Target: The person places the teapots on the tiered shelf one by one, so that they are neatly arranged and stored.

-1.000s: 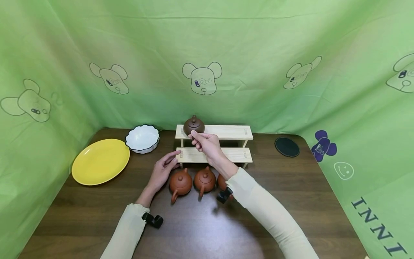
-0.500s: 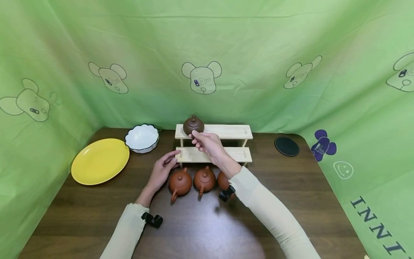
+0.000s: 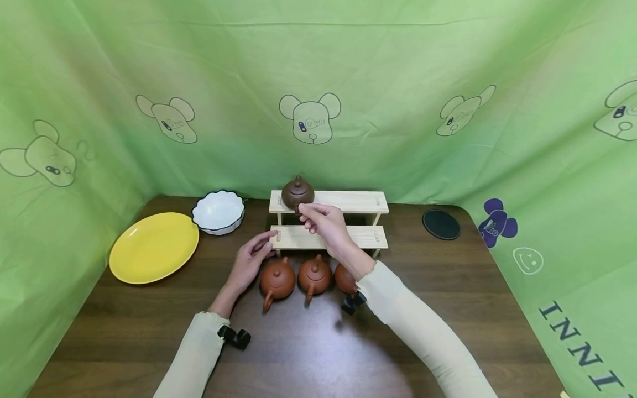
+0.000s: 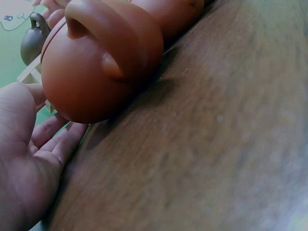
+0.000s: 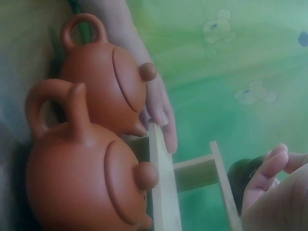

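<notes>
A dark brown teapot (image 3: 297,193) stands upright at the left end of the upper wooden shelf (image 3: 348,202). My right hand (image 3: 325,224) is just in front of its handle, thumb and index finger close together; the handle shows beside the fingertips, with no clear grip on it. My left hand (image 3: 251,262) touches the left end of the lower wooden shelf (image 3: 325,237), its fingers fairly straight in the right wrist view. Reddish-brown teapots stand before the shelves: a left one (image 3: 277,279), a middle one (image 3: 315,276) and a right one (image 3: 345,279), partly behind my right forearm.
On the table's left are a yellow plate (image 3: 154,249) and a white scalloped bowl (image 3: 218,212). A dark round coaster (image 3: 441,224) lies at the back right. Green printed cloth (image 3: 388,138) hangs around the back and sides of the wooden table (image 3: 308,354).
My right hand has drawn slightly right and toward me from the dark teapot's handle, which now shows more. The teapot and my left hand stay in place.
</notes>
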### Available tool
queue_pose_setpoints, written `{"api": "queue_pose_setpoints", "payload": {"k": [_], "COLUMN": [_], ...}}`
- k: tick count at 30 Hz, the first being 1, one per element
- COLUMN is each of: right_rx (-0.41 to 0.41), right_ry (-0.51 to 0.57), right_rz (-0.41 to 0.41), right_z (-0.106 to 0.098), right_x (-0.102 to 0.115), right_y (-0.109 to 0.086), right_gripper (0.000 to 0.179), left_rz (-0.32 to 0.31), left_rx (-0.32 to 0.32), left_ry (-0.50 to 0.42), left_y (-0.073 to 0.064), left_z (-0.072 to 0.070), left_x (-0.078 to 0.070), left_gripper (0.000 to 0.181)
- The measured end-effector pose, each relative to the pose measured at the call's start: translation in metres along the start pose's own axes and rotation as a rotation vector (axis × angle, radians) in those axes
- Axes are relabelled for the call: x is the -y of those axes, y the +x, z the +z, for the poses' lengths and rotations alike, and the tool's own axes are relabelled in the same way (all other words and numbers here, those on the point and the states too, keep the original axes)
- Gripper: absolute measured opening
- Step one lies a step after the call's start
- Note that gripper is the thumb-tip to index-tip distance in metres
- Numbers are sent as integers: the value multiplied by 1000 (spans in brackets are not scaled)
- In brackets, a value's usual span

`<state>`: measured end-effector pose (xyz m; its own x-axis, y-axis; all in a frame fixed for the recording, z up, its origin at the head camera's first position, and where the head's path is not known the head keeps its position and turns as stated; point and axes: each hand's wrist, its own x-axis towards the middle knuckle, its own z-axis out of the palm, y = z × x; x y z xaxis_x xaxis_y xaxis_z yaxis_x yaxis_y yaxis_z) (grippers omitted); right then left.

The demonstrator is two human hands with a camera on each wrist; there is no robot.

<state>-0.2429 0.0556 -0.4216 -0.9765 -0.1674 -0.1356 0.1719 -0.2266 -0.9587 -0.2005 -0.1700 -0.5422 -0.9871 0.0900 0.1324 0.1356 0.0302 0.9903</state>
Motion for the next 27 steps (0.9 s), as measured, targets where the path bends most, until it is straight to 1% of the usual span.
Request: {"api": "queue_pose_setpoints", "payload": {"k": [4,7,13,19,27], "right_rx": [-13,-9,-4,17,51], "right_ry": [-15,-10,-6,2,3], "right_rz": [-34,-37,-12,-18,-31], "right_z": [-1,-3,-9,-13,-25], "right_x": [3,5,4,1,4], "right_y": [-8,-13,-25,-39,-57], "right_gripper": [28,31,29,22,26], "left_rz": [7,9,14,16,22], "left_rx": [3,1,4,-6,2], "left_ry": [-2,-2,3,1,-12], "left_y": [0,0,-1,-2,-2], "left_z": [-1,-1,-1,-1,0], "left_x": [0,-1,0,0,0], "left_gripper": [38,38,39,38,38]}}
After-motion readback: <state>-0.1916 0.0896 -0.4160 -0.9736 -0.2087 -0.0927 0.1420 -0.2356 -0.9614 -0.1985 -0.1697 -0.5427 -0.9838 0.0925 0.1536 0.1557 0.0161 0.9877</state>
